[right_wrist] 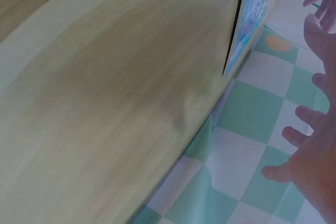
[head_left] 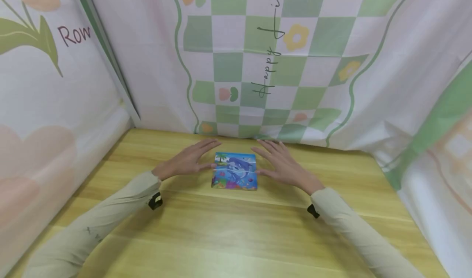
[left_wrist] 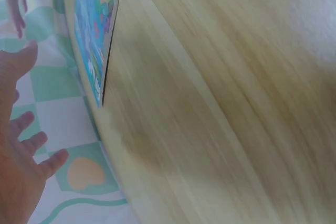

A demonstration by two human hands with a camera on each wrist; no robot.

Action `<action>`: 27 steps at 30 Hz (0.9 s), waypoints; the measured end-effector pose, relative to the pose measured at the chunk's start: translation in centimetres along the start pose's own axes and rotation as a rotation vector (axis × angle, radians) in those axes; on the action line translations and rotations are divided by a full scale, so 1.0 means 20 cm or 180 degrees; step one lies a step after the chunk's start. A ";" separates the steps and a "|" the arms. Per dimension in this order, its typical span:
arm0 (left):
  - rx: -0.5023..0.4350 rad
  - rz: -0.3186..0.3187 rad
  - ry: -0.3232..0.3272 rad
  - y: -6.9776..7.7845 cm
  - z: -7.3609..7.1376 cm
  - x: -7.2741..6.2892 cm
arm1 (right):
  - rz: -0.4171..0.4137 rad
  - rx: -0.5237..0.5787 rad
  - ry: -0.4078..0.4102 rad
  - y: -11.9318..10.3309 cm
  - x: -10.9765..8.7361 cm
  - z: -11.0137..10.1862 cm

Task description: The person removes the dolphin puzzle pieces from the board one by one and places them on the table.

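Observation:
A flat square picture board [head_left: 234,171] with a blue dolphin, a palm tree and coloured coral lies on the wooden table. Thin seam-like lines cross its picture. To its left is my left hand [head_left: 189,158], fingers spread and extended, thumb close to the board's left edge. My right hand [head_left: 282,163] mirrors it on the other side, its thumb near the right edge. In the left wrist view the left hand [left_wrist: 23,135] is apart from the board [left_wrist: 94,30]. The right wrist view likewise shows the right hand [right_wrist: 315,129] away from the board [right_wrist: 252,17], holding nothing.
The wooden table [head_left: 228,233] runs up to a green-and-white checked curtain [head_left: 258,69] just behind the board. A white printed cloth [head_left: 55,105] walls off the left side, and more draped cloth [head_left: 435,159] hangs at the right.

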State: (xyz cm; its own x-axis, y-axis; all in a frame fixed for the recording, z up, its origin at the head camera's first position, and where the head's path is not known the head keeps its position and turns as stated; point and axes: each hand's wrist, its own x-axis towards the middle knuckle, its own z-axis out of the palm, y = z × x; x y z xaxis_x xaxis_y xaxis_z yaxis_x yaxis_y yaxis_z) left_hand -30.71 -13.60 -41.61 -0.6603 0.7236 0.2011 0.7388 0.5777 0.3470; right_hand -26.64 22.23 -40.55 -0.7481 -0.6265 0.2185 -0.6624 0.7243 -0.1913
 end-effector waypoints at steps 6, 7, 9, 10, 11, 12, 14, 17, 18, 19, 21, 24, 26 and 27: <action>-0.0232 -0.0197 0.0023 0.01 -0.01 0.01 | 0.0046 0.0172 -0.0020 -0.01 0.06 0.01; -0.0276 -0.0247 0.0035 0.01 -0.01 0.01 | 0.0044 0.0183 -0.0010 -0.01 0.07 0.02; -0.0354 -0.0329 0.0069 0.01 -0.02 0.01 | 0.0045 0.0203 0.0023 -0.01 0.09 0.03; -0.0409 -0.0367 0.0085 0.01 -0.03 0.00 | 0.0054 0.0218 0.0037 -0.01 0.11 0.03; -0.0440 -0.0388 0.0105 0.01 -0.03 0.00 | 0.0058 0.0231 0.0055 -0.01 0.12 0.04; -0.0479 -0.0400 0.0118 0.00 -0.03 0.00 | 0.0070 0.0250 0.0058 -0.01 0.13 0.05; -0.0543 -0.0413 0.0114 0.00 -0.02 0.00 | 0.0080 0.0287 0.0032 -0.02 0.15 0.06; -0.0702 -0.0436 0.0072 0.00 0.00 0.00 | 0.0104 0.0393 -0.0053 -0.04 0.17 0.08; -0.0781 -0.0443 0.0062 0.00 0.00 0.00 | 0.0122 0.0440 -0.0081 -0.05 0.18 0.08; -0.0839 -0.0450 0.0063 0.00 0.01 0.01 | 0.0129 0.0455 -0.0094 -0.05 0.18 0.09; -0.0973 -0.0470 0.0096 0.02 0.02 0.02 | 0.0166 0.0510 -0.0121 -0.06 0.20 0.09; -0.1043 -0.0497 0.0162 0.04 0.02 0.04 | 0.0139 0.0545 -0.0182 -0.06 0.22 0.10; -0.1032 -0.0533 0.0182 0.05 0.02 0.04 | 0.0088 0.0552 -0.0278 -0.06 0.24 0.10; -0.1014 -0.0535 0.0194 0.05 0.02 0.04 | 0.0058 0.0545 -0.0321 -0.05 0.25 0.11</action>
State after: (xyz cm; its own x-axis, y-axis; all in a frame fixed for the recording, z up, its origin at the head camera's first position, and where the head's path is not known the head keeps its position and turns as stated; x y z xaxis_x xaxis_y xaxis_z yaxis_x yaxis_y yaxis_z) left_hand -30.48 -12.27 -41.50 -0.7829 0.5992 0.1677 0.5464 0.5331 0.6460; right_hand -29.72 17.71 -41.29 -0.7545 -0.6456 0.1182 -0.6391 0.6816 -0.3563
